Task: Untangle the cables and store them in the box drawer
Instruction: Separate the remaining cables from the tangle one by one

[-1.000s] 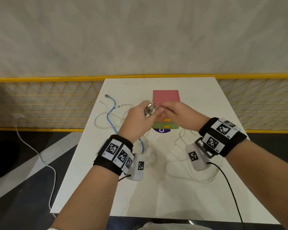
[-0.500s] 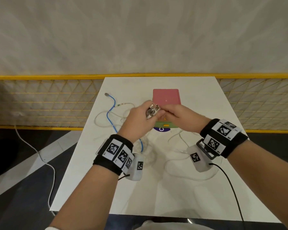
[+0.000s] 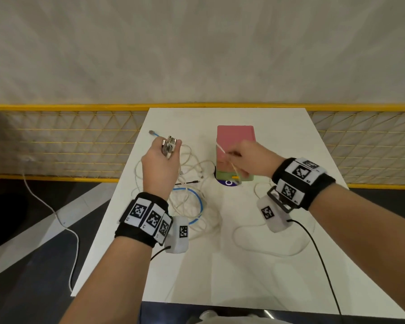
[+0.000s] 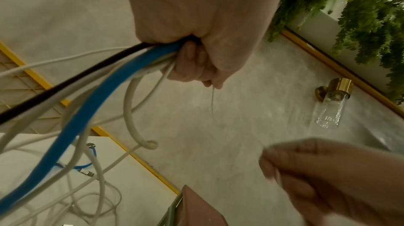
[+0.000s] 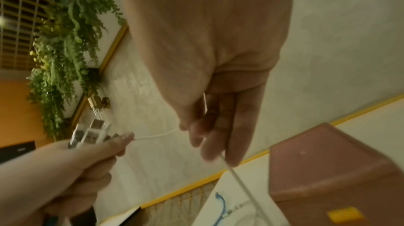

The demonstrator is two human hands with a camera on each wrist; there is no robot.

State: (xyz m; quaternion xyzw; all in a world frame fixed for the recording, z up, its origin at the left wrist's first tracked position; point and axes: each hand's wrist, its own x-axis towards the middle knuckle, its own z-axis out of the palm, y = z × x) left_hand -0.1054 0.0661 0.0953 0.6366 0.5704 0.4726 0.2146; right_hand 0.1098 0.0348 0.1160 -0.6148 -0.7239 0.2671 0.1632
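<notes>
White table (image 3: 243, 265) by a pale wall, yellow mesh railing (image 3: 63, 146) behind: one cable being drawn out of the bunch.

The left hand (image 3: 160, 164), at ten o'clock from the table's middle, is clenched around a bundle of plug ends (image 3: 170, 146), with the blue cable (image 4: 91, 108), a black one and several white ones trailing from the fist to the tangle (image 3: 189, 202) on the table. The right hand (image 3: 250, 160), at one o'clock over the pink-and-green drawer box (image 3: 235, 134), pinches a thin white cable (image 5: 242, 183) between thumb and fingertips; it runs down past the fingers to the table. To do this well, I'd judge: keep the fist firm, pull the thin cable slowly toward three o'clock, and stop wherever a loop tightens. The drawers look closed.
</notes>
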